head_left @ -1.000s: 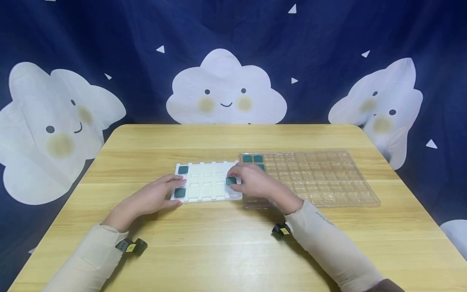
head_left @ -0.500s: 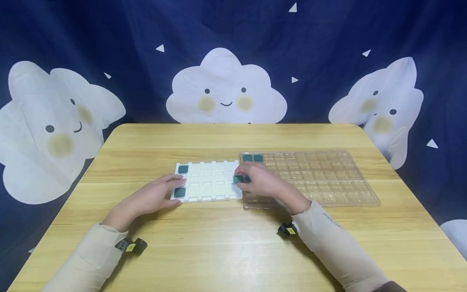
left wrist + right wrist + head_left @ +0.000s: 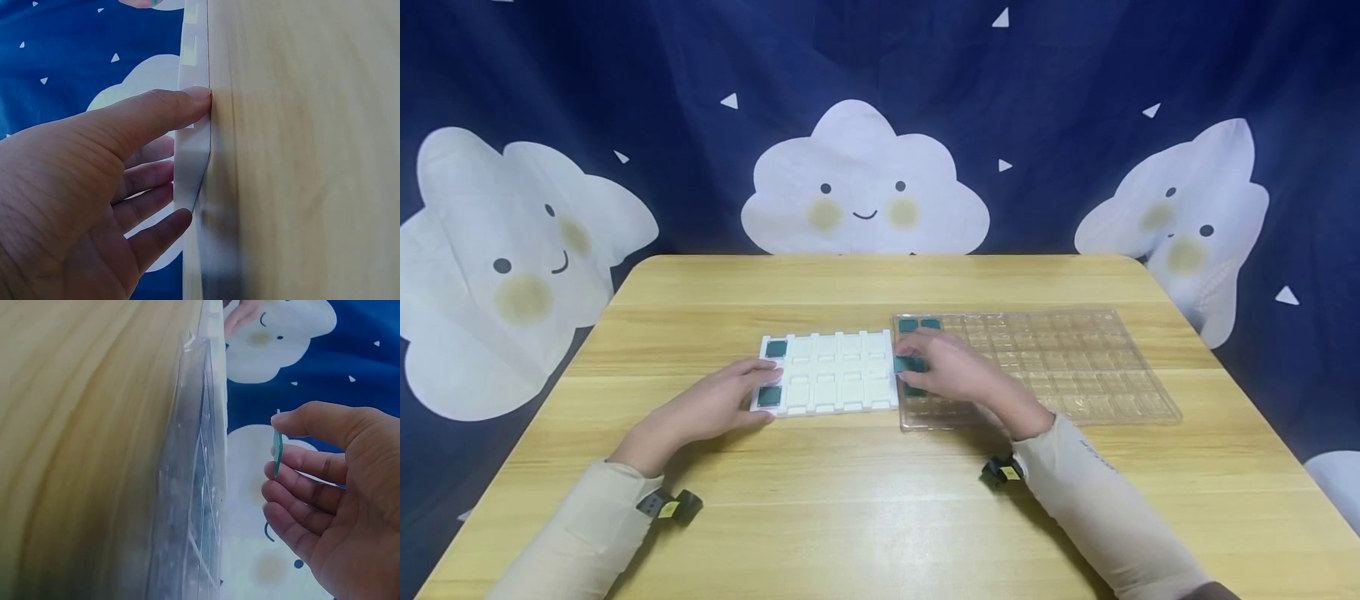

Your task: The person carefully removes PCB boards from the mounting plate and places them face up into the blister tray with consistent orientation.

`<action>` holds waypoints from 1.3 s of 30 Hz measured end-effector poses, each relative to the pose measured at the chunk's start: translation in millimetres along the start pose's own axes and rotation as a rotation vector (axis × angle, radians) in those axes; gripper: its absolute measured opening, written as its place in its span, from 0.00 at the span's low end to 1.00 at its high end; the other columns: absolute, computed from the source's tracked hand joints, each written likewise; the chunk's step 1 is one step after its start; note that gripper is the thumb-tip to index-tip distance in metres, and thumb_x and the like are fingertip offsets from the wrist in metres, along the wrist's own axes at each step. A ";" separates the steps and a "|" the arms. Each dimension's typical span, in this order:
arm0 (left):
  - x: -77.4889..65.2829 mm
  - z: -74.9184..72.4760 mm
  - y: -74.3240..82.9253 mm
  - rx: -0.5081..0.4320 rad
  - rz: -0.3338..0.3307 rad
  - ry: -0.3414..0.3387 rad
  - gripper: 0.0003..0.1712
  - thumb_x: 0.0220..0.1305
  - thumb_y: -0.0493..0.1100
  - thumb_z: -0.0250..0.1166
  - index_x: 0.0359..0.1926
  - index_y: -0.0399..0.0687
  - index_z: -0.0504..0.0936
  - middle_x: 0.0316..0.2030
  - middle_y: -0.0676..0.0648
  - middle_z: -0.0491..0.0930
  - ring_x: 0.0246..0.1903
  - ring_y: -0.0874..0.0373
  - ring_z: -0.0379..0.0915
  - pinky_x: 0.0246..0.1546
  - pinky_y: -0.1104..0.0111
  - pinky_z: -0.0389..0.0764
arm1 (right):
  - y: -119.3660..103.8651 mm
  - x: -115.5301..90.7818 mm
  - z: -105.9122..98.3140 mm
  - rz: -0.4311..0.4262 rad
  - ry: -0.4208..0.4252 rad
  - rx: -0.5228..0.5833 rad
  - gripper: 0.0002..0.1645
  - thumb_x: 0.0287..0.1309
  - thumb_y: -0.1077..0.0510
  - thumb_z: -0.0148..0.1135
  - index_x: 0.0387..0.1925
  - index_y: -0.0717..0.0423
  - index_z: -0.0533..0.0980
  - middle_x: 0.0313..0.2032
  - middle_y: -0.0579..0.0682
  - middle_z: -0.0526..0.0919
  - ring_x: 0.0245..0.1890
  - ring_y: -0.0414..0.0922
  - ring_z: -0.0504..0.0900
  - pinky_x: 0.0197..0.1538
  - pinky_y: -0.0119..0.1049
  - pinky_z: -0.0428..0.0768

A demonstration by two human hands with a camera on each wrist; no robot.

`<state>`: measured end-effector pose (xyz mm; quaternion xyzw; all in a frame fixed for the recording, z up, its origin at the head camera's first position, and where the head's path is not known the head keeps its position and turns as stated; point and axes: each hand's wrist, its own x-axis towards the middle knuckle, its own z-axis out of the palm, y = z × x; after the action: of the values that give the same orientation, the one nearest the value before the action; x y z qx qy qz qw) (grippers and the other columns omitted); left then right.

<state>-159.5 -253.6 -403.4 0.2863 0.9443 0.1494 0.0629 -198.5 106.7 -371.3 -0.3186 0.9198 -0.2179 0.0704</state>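
My left hand point(image 3: 722, 400) holds the left end of a white plastic tray point(image 3: 826, 372). In the left wrist view its thumb presses the near edge while fingertips touch the end. Two green square chips point(image 3: 769, 396) sit in the tray's left column. My right hand point(image 3: 957, 367) pinches another thin green chip point(image 3: 278, 450) on edge between thumb and fingers. It hovers over the left end of a clear plastic tray point(image 3: 1060, 367), raised off that tray in the right wrist view. More green chips point(image 3: 908, 325) lie in the clear tray's left columns, partly hidden under the hand.
Both trays lie side by side on a wooden table point(image 3: 850, 508), the clear one's left edge right at the white one's right edge. Many pockets of the clear tray hold nothing. A dark blue curtain point(image 3: 1045, 75) with clouds hangs behind.
My right hand has moved right with the chip, from over the white tray's right end to over the clear tray. The left hand and both trays stay in place.
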 end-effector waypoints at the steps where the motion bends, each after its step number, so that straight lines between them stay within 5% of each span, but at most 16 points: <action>1: 0.0 0.0 0.0 0.000 -0.001 0.000 0.39 0.59 0.51 0.71 0.66 0.36 0.71 0.65 0.36 0.68 0.65 0.37 0.61 0.65 0.46 0.63 | 1.3 -0.9 -0.5 0.003 0.001 0.004 0.22 0.59 0.55 0.68 0.54 0.56 0.78 0.52 0.50 0.80 0.55 0.49 0.78 0.63 0.45 0.73; 13: 0.6 -0.5 1.6 -0.005 -0.022 -0.009 0.38 0.59 0.51 0.71 0.66 0.36 0.71 0.66 0.36 0.67 0.66 0.37 0.60 0.66 0.46 0.62 | 16.6 -13.9 -4.0 0.033 0.026 0.002 0.19 0.58 0.54 0.69 0.50 0.55 0.78 0.47 0.49 0.81 0.49 0.48 0.79 0.55 0.45 0.79; 21: 0.4 -0.2 1.1 -0.006 -0.013 -0.005 0.38 0.59 0.51 0.71 0.66 0.36 0.71 0.65 0.36 0.67 0.66 0.37 0.60 0.66 0.46 0.62 | 22.6 -21.6 -8.2 0.057 -0.016 -0.019 0.23 0.57 0.54 0.69 0.53 0.58 0.78 0.51 0.52 0.80 0.52 0.49 0.78 0.58 0.46 0.77; 39: -0.6 -0.8 2.4 -0.007 -0.021 -0.007 0.38 0.60 0.51 0.70 0.66 0.36 0.71 0.66 0.36 0.67 0.66 0.37 0.60 0.66 0.46 0.62 | 31.7 -29.1 -10.2 0.047 -0.084 -0.054 0.21 0.54 0.51 0.71 0.48 0.56 0.80 0.41 0.45 0.80 0.40 0.44 0.79 0.48 0.44 0.80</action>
<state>-157.9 -252.2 -401.8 0.2767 0.9465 0.1510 0.0685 -195.9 150.6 -376.6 -0.3075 0.9289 -0.1776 0.1054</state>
